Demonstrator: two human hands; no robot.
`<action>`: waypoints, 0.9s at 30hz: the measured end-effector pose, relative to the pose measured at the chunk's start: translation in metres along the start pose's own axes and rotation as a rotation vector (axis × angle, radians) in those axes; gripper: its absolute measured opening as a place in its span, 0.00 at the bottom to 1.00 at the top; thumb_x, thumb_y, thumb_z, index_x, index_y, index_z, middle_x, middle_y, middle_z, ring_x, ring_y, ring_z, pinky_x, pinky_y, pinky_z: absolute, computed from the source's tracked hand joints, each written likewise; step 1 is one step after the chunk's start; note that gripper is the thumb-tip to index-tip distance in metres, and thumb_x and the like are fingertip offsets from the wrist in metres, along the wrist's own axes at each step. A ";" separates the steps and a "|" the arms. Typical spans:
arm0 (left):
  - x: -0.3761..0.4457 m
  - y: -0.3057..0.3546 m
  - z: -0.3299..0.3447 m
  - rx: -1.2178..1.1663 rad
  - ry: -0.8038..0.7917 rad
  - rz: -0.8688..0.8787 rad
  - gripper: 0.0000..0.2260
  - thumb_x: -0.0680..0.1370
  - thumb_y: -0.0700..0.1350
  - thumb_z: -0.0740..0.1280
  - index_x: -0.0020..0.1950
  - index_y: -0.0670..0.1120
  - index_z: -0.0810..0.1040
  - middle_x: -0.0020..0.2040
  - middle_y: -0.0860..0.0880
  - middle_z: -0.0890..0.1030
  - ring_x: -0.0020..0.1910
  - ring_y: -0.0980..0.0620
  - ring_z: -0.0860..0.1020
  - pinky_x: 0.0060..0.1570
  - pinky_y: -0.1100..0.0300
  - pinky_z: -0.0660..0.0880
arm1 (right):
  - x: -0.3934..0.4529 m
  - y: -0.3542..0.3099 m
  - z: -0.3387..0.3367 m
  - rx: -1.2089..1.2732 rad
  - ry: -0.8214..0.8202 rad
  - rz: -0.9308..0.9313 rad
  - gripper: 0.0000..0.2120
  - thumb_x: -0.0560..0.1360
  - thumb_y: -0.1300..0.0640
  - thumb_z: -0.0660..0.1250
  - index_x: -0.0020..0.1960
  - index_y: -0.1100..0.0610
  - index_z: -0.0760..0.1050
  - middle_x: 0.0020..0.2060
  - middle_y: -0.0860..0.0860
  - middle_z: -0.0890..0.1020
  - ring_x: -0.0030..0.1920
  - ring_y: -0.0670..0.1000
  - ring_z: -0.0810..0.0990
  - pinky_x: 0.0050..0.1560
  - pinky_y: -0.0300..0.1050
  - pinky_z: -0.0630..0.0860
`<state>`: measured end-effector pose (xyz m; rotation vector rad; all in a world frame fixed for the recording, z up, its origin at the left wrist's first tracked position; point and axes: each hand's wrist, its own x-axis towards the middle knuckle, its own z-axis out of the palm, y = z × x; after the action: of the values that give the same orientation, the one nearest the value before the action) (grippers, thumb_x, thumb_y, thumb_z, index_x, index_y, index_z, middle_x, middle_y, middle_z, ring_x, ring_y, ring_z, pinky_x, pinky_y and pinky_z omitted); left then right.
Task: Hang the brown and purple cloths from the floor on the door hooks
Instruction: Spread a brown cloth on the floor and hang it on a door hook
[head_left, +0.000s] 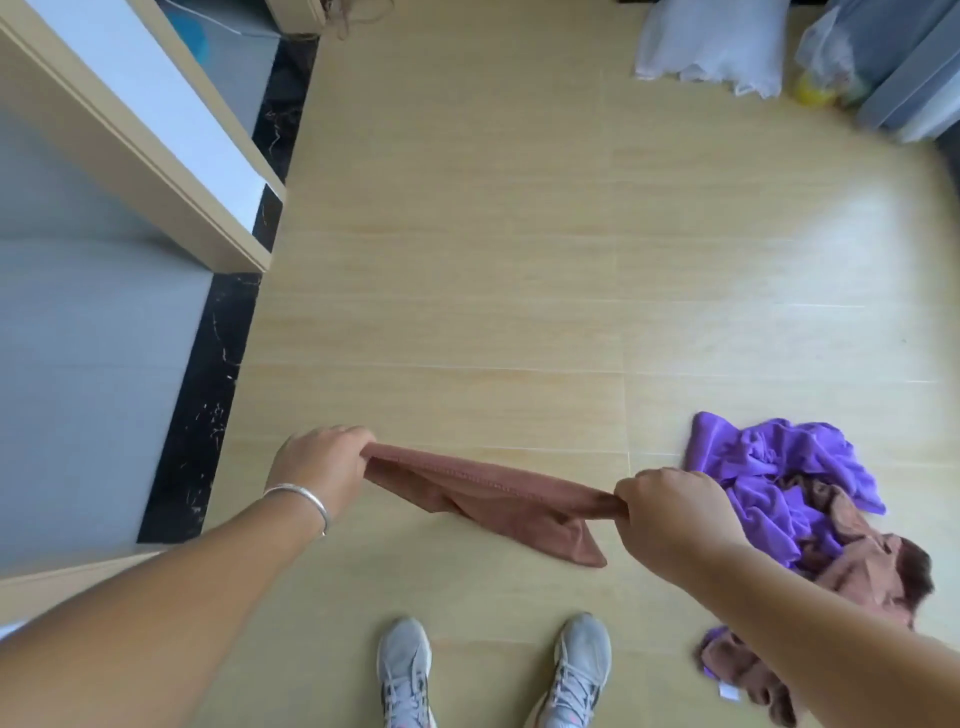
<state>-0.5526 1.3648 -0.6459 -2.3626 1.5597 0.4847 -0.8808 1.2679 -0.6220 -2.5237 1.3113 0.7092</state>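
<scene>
Two hands, left (324, 467) and right (670, 512), each grip one end of a brown cloth (488, 496), stretched between them above the floor (493, 260).

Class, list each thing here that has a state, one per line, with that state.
Brown cloth: lifted, stretched between both hands.
Left hand: grips one end.
Right hand: grips the other end.
Cloth pile: purple and brown, crumpled on the floor.

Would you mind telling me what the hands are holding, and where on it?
Both hold one brown cloth, stretched between them: the left hand grips one end, the right hand the other.
</scene>
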 end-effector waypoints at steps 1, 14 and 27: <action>-0.006 -0.011 0.009 0.009 -0.049 0.025 0.09 0.80 0.46 0.58 0.52 0.54 0.77 0.48 0.53 0.81 0.47 0.48 0.77 0.38 0.57 0.64 | 0.000 -0.011 0.007 -0.043 -0.055 0.025 0.10 0.75 0.54 0.57 0.48 0.50 0.77 0.46 0.48 0.82 0.47 0.54 0.80 0.41 0.45 0.64; -0.053 -0.137 0.071 -0.050 -0.405 0.338 0.11 0.82 0.53 0.58 0.58 0.57 0.79 0.51 0.55 0.79 0.51 0.55 0.74 0.43 0.61 0.67 | 0.005 -0.130 0.044 -0.087 -0.339 0.062 0.15 0.75 0.62 0.55 0.57 0.49 0.73 0.54 0.47 0.79 0.57 0.51 0.76 0.50 0.46 0.67; 0.086 -0.136 -0.090 -0.180 0.008 0.142 0.11 0.81 0.53 0.60 0.56 0.56 0.82 0.52 0.51 0.83 0.51 0.45 0.78 0.48 0.57 0.75 | 0.117 -0.084 -0.126 0.012 0.044 0.174 0.09 0.76 0.60 0.55 0.51 0.53 0.72 0.48 0.51 0.77 0.47 0.54 0.73 0.43 0.46 0.70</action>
<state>-0.3844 1.3097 -0.5948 -2.3948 1.7637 0.6739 -0.7155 1.1839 -0.5751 -2.4501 1.5605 0.6801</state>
